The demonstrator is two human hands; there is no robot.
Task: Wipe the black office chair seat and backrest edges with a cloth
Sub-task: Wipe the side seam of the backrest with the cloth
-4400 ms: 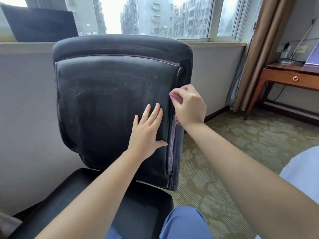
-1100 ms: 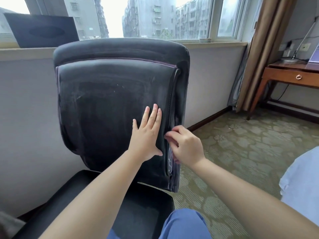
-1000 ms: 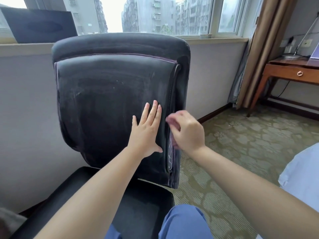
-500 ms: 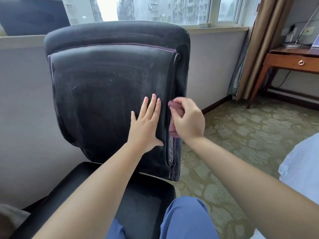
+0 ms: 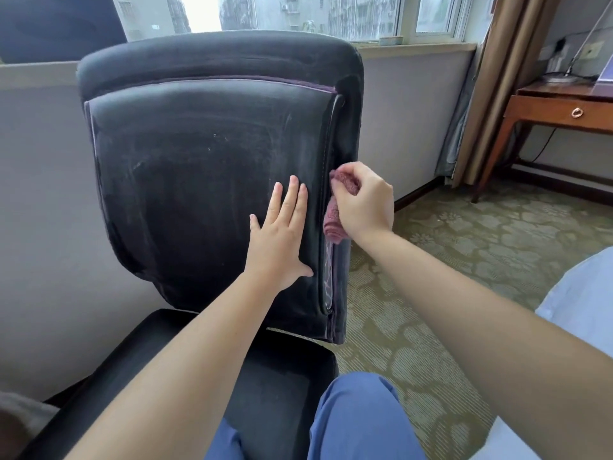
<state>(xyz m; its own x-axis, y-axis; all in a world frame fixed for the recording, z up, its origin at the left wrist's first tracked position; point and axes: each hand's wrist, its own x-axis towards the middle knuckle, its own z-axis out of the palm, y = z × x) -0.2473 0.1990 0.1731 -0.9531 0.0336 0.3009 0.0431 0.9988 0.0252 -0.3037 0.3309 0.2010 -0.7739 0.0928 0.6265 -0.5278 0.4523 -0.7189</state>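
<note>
At frame centre, our right hand [image 5: 363,202] is pinching the bunched pink cloth [image 5: 333,220] against the black padded backrest's [image 5: 205,180] right seam; our flat left hand [image 5: 282,232], fingers straight, is bracing. The cloth may be slipping off the narrow edge.

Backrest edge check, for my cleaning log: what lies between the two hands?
Head view: only the backrest's piped side seam separates left hand from right hand.

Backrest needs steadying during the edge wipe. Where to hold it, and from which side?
Hold the backrest by its broad front panel, from the front, near the right seam. That face is wide and nearly flat, so an open palm braces it well; the left hand already presses there. This leaves the right edge free, where the right hand pinches the cloth.
</note>
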